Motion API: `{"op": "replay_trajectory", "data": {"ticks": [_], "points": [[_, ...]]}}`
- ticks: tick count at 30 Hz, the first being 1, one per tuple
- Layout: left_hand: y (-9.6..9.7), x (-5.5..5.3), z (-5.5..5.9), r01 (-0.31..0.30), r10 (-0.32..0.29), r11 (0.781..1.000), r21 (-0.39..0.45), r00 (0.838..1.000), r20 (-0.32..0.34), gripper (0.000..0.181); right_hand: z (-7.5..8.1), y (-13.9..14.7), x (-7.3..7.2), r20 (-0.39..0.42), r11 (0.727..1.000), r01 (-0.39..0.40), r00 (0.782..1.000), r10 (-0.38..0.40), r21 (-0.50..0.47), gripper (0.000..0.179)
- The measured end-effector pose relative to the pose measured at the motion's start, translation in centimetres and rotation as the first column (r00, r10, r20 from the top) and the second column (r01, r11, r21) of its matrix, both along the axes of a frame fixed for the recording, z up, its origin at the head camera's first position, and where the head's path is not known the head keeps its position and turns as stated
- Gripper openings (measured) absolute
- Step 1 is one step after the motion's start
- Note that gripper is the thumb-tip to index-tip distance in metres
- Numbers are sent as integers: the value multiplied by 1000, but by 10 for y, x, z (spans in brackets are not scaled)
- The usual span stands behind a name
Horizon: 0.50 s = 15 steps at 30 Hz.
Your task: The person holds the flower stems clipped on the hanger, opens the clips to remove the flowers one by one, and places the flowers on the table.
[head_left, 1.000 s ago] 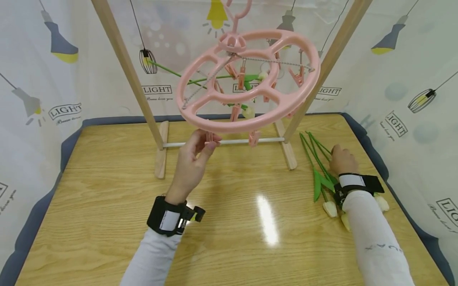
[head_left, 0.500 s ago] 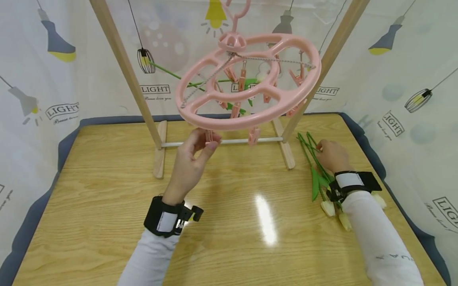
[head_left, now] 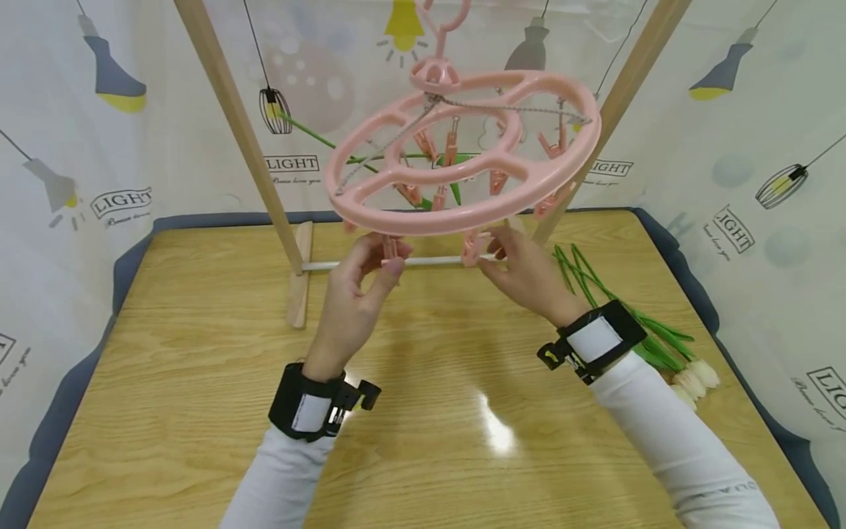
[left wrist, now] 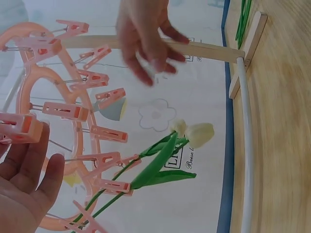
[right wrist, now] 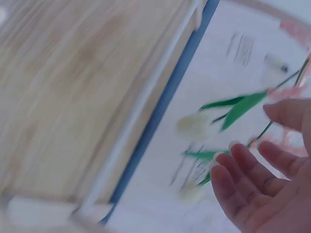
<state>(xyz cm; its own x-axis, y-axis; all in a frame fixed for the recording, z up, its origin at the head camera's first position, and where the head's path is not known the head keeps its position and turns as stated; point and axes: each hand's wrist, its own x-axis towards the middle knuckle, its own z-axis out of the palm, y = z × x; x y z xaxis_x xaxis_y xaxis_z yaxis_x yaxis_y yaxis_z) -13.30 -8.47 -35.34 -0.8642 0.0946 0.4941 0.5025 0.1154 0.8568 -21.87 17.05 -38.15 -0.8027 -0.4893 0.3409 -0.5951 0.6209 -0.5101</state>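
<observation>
A pink round clip hanger (head_left: 423, 220) hangs tilted, with several clothespins below it. My left hand (head_left: 350, 305) pinches a clothespin (head_left: 391, 250) at its near rim, thumb in front. In the left wrist view that clothespin (left wrist: 22, 128) lies against the fingers. My right hand (head_left: 532, 278) is up beside another clothespin (head_left: 471, 248), fingers spread and loosely bent. Nothing is between those fingers in the right wrist view. White tulips (left wrist: 199, 135) with green leaves hang by their stems from clothespins at the back.
More white tulips (head_left: 695, 380) lie on the wooden table (head_left: 198, 411) at the right, partly behind the right forearm. A wooden frame (head_left: 238, 132) with a white crossbar (head_left: 429, 261) stands at the back. Printed fabric walls surround the table.
My right hand has left the tulips on the table and moved left and away to the hanger's near rim. My left hand stays on its clothespin. The hanger has tilted and swung slightly.
</observation>
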Motion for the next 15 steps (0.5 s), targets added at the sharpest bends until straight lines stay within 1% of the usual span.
{"op": "replay_trajectory", "data": {"ticks": [1, 3, 5, 6, 8, 10, 14, 15], "points": [[1, 0, 0, 4, -4, 1000, -1, 1000, -8, 31, 3, -7, 1, -5, 999, -37, 999, 37, -25, 16], [2, 1, 1, 15, -15, 1000, -7, 1000, -24, 32, 8, -20, 4, 29, 992, -87, 995, 90, -94, 24], [4, 1, 1, 28, -28, 1000, -14, 999, -38, 34, 13, -30, 7, 94, 978, -104, 988, 123, -178, 32], [4, 1, 1, 33, -34, 999, -20, 999, -42, 34, 15, -35, 8, 121, 967, -100, 984, 131, -233, 43], [5, 1, 1, 43, -44, 999, -26, 998, -41, 35, 20, -42, 9, 155, 941, -87, 977, 144, -328, 72], [6, 0, 0, 48, -49, 998, -29, 998, -34, 34, 24, -47, 8, 172, 911, -74, 973, 156, -406, 74], [7, -1, 0, 58, -59, 998, -28, 998, -23, 29, 28, -55, 3, 109, 860, -93, 980, 169, -502, 66], [8, -1, 0, 60, -61, 998, -29, 998, -20, 28, 29, -56, 2, 89, 853, -96, 982, 164, -513, 61]]}}
